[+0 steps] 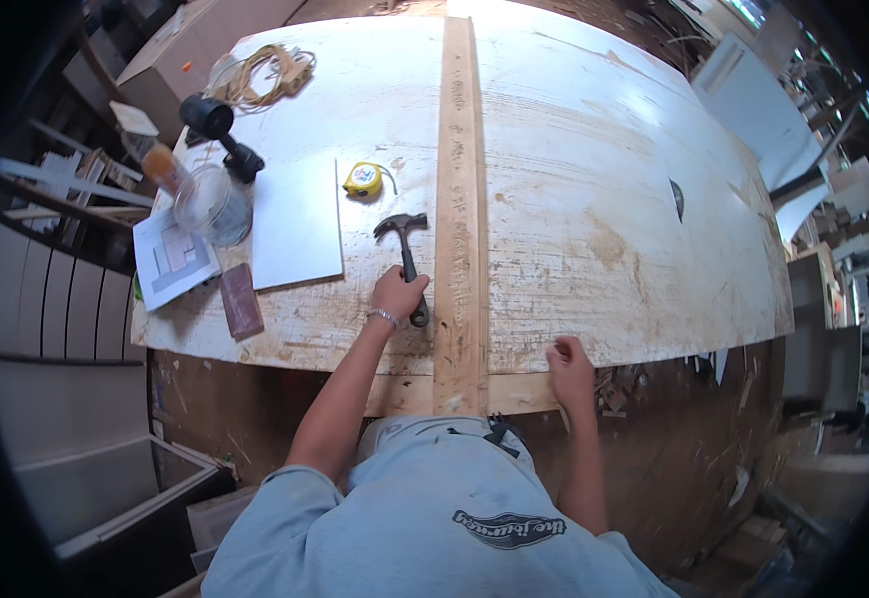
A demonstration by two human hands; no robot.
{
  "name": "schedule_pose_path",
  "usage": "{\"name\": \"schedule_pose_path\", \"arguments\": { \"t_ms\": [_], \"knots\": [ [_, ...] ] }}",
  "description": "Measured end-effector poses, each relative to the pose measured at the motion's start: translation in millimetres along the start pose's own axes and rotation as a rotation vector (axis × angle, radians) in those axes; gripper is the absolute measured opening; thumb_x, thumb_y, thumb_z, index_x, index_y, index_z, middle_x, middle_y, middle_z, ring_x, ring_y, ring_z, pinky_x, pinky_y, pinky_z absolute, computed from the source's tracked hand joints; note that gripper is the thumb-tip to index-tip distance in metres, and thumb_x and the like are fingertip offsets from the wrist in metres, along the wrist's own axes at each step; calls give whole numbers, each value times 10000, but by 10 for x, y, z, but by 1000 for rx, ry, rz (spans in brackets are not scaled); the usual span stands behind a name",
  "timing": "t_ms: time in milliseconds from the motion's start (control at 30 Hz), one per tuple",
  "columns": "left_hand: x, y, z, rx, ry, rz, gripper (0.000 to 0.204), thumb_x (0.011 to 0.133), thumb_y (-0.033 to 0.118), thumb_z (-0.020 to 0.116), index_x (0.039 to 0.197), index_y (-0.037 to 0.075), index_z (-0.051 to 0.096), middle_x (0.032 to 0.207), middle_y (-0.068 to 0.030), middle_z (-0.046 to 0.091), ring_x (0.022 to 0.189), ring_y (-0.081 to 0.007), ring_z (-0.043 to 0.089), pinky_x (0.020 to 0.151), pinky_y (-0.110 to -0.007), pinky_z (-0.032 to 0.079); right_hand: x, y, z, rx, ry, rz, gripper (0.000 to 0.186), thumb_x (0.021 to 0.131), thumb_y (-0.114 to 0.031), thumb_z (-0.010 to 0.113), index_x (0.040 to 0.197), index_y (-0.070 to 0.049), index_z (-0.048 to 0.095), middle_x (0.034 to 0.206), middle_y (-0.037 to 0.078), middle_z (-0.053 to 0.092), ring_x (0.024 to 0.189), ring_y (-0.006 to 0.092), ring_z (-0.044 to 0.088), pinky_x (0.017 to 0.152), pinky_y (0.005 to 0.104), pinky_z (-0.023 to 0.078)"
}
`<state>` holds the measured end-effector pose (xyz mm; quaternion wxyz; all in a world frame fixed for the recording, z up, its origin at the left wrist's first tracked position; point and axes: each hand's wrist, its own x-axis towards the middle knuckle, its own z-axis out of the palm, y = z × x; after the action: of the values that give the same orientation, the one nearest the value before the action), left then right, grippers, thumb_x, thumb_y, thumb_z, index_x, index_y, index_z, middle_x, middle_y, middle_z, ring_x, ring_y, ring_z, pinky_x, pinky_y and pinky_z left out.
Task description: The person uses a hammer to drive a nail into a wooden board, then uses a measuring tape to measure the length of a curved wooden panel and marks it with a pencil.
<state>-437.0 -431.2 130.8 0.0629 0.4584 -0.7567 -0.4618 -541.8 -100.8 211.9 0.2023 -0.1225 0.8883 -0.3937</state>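
Note:
My left hand (398, 293) is closed around the handle of a claw hammer (408, 254), whose dark head points away from me. The hammer lies over the white table to the left of a long wooden strip (461, 179) running front to back. Beyond the hammer head sits a yellow tape measure (363, 180). My right hand (571, 371) is at the table's front edge, right of the strip, with its fingers curled in; whatever they may hold is hidden.
Left of the tape measure lies a white panel (297, 229). Further left are a clear tub (217, 207), a black cordless tool (220, 130), a printed sheet (173, 257) and a reddish-brown block (242, 302). A coiled cord (265, 78) rests at the far left of the worn table (594, 199).

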Motion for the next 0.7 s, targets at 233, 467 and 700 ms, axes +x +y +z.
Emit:
{"name": "schedule_pose_path", "arguments": {
  "t_ms": [233, 467, 700],
  "knots": [
    [-1328, 405, 388, -193, -51, 306, 456, 851, 376, 709, 1039, -32, 631, 888, -181, 609, 844, -305, 646, 747, -398, 512, 554, -628, 1123, 470, -428, 2, 337, 1012, -311, 581, 1180, -21, 617, 880, 112, 681, 790, 171, 666, 730, 334, 523],
    [-285, 760, 200, -16, -311, 564, 388, 923, 355, 672, 1130, 27, 682, 975, -151, 696, 910, -309, 680, 834, -412, 541, 1231, -114, 912, 256, 45, 71, 355, 1003, -292, 570, 1223, -16, 543, 732, 119, 653, 718, 235, 656, 715, 378, 510],
    [2267, 1258, 314, 98, 144, 614, 356, 898, 128, 668, 1252, 82, 664, 1029, -146, 669, 976, -282, 663, 890, -391, 538, 1866, 508, 706, 64, 99, -64, 208, 956, -179, 656, 1078, -48, 550, 689, 80, 671, 598, 125, 638, 548, 304, 479]
  ]
}}
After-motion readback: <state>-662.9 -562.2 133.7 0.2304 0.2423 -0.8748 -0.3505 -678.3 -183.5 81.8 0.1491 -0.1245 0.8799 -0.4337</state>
